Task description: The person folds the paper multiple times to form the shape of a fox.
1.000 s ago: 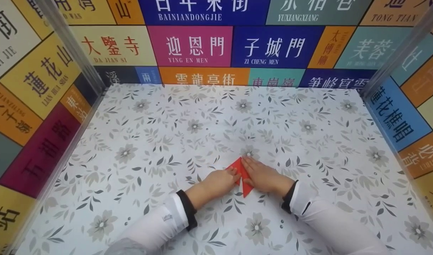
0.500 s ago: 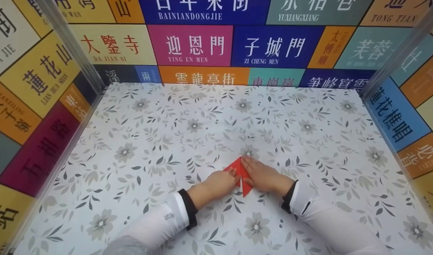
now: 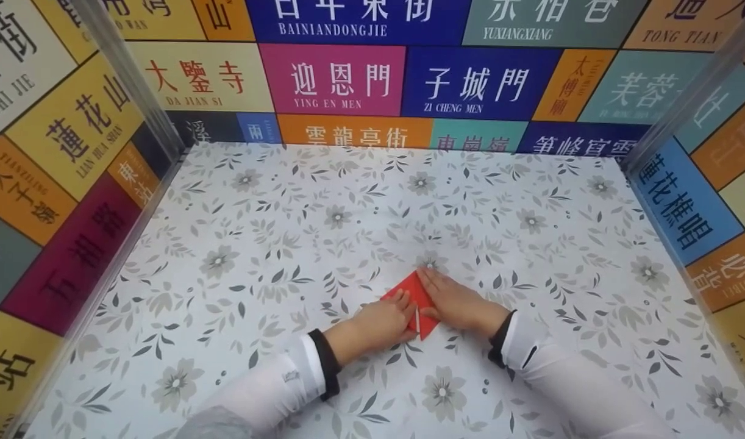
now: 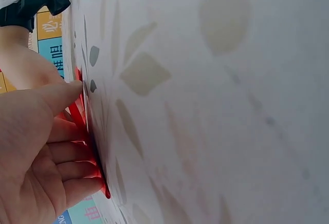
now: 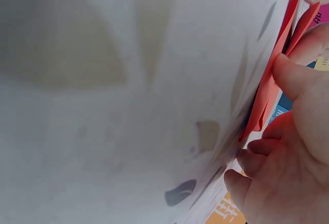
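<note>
Both hands cover most of the red paper [image 3: 414, 289].

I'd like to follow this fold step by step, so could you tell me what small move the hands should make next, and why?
Probably run the left hand fingers along the fold to crease it: both hands lie flat on the red paper, the right hand pinning its other side, and a flap edge looks slightly raised.

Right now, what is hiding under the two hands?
A folded red paper lies flat on the flowery table cover. The left hand and right hand press on it, covering its sides, so its full shape cannot be seen.
</note>
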The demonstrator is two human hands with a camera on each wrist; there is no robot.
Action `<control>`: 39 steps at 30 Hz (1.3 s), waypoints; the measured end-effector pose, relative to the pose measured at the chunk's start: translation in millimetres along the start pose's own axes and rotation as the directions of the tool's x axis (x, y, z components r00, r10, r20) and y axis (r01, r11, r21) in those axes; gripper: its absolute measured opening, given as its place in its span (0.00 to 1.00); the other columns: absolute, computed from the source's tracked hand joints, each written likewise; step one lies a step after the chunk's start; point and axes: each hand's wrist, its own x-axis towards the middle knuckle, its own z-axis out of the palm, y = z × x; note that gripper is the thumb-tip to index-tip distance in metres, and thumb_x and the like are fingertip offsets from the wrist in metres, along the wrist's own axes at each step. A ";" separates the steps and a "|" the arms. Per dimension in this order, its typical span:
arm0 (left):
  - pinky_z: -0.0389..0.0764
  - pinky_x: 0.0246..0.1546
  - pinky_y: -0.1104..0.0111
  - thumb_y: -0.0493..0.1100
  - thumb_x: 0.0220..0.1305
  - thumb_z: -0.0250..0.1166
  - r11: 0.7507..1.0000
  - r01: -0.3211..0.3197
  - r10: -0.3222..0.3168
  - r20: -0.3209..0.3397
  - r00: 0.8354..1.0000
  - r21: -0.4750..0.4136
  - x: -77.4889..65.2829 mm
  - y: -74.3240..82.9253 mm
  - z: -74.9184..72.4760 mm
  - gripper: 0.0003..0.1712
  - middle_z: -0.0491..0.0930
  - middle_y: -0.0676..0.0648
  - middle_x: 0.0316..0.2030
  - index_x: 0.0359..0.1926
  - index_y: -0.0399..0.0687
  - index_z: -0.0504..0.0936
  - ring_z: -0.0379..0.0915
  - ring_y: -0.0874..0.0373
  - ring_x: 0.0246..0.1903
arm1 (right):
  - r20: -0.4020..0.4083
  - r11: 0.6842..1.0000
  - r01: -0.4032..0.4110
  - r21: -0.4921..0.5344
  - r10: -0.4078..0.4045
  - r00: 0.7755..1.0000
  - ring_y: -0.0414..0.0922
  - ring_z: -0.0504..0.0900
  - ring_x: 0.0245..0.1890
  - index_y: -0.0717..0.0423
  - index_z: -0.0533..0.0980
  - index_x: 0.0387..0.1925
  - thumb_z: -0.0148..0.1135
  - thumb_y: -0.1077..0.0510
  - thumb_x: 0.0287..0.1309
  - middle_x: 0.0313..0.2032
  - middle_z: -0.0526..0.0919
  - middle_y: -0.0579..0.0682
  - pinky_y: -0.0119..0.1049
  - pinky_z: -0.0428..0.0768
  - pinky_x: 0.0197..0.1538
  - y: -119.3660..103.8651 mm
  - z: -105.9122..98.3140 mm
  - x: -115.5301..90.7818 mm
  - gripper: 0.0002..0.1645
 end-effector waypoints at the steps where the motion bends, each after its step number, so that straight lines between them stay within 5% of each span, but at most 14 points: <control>1: 0.73 0.62 0.61 0.59 0.70 0.54 1.000 -0.002 0.002 0.001 1.000 -0.005 -0.2 0.2 0.0 0.36 0.65 0.40 0.69 0.69 0.42 0.66 0.59 0.49 0.70 | -0.001 1.000 0.011 -0.008 -0.011 1.000 0.58 0.46 0.75 0.65 0.44 0.74 0.54 0.47 0.67 0.75 0.47 0.61 0.52 0.52 0.74 1.5 -0.3 0.6 0.48; 13: 0.70 0.64 0.63 0.63 0.71 0.48 1.000 -0.022 0.022 0.017 1.000 0.014 0.1 2.0 0.2 0.39 0.61 0.38 0.70 0.70 0.39 0.63 0.57 0.48 0.71 | 0.029 0.994 0.069 -0.082 -0.067 0.997 0.59 0.44 0.75 0.60 0.47 0.75 0.56 0.43 0.64 0.75 0.49 0.58 0.54 0.50 0.74 10.4 -7.0 5.7 0.49; 25: 0.65 0.68 0.62 0.58 0.73 0.49 0.998 -0.018 0.019 0.020 1.000 -0.062 0.0 2.9 -0.7 0.36 0.59 0.39 0.71 0.71 0.40 0.61 0.53 0.48 0.72 | 0.085 0.996 0.038 -0.076 -0.032 0.996 0.59 0.44 0.76 0.59 0.48 0.75 0.57 0.43 0.64 0.76 0.49 0.57 0.54 0.51 0.74 4.1 -18.9 7.8 0.48; 33: 0.64 0.68 0.62 0.55 0.75 0.46 0.962 0.044 -0.047 -0.004 0.999 -0.269 -0.6 -2.2 0.4 0.33 0.59 0.42 0.72 0.72 0.41 0.59 0.52 0.53 0.73 | 0.105 0.994 0.031 -0.102 -0.020 0.994 0.58 0.45 0.76 0.58 0.49 0.75 0.57 0.42 0.64 0.76 0.50 0.56 0.54 0.52 0.74 4.1 -15.9 9.8 0.48; 39: 0.60 0.71 0.60 0.52 0.75 0.46 0.965 0.106 -0.130 -0.084 0.988 -0.239 12.2 -19.5 -2.1 0.33 0.57 0.40 0.72 0.73 0.37 0.57 0.52 0.49 0.73 | 0.113 0.994 0.016 -0.112 -0.003 0.994 0.57 0.44 0.76 0.56 0.49 0.75 0.55 0.40 0.65 0.76 0.49 0.54 0.56 0.53 0.73 3.7 -14.0 11.7 0.47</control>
